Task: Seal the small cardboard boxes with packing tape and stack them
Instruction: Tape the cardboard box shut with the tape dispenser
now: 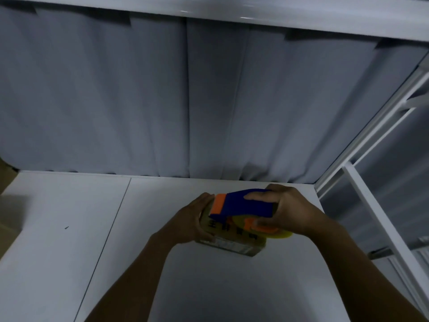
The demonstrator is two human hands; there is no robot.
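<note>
A small brown cardboard box [232,242] with dark printed characters lies on the white table [69,228], right of centre. My left hand [195,219] grips the box's left end. My right hand [287,212] holds a blue and orange tape dispenser [246,203] pressed onto the box top, its orange front edge pointing left. A yellowish tape roll [278,234] shows under my right hand. The far side of the box is hidden by the dispenser and my hands.
A grey curtain [185,101] hangs behind the table. A white metal frame [371,187] runs along the right edge. A seam [111,224] crosses the tabletop on the left. Something brown, perhaps cardboard [5,173], shows at the far left edge.
</note>
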